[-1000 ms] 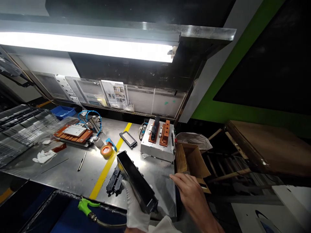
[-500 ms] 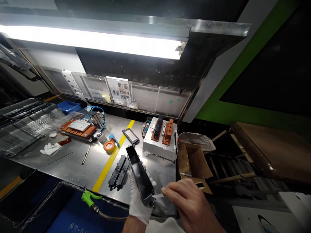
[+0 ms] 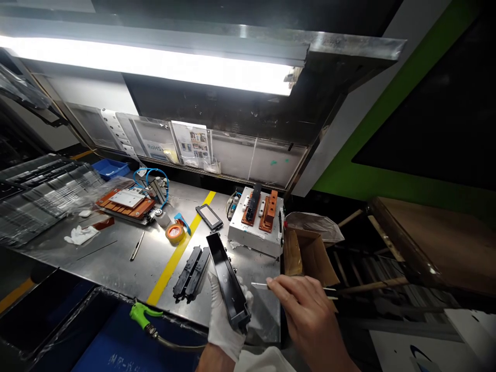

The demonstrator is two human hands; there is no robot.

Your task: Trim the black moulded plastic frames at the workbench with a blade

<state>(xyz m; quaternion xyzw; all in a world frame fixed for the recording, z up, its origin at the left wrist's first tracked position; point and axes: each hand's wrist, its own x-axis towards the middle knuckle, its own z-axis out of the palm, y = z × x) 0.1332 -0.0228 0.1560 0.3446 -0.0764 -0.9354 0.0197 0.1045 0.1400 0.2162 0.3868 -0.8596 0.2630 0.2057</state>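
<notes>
My left hand (image 3: 223, 320), in a white glove, grips a long black plastic housing (image 3: 228, 281) from below and holds it tilted over the near edge of the steel bench (image 3: 116, 263). My bare right hand (image 3: 306, 312) is closed in a pinch on a thin metal blade (image 3: 260, 284). The blade's tip points left, a little to the right of the housing and apart from it. Two more black housings (image 3: 192, 266) lie flat on the bench just left of the held one.
A white fixture box with orange and black blocks (image 3: 256, 219), an orange tape roll (image 3: 175, 232), a small black frame (image 3: 209, 217), an orange jig plate (image 3: 126, 202) and a white cloth (image 3: 80, 235) sit on the bench. An open cardboard box (image 3: 306, 256) stands right; a green air gun (image 3: 140, 314) hangs in front.
My right hand has closed on the blade, brought it to the housing's near end, then drawn it back to the right. The housing has tilted more upright in my left hand.
</notes>
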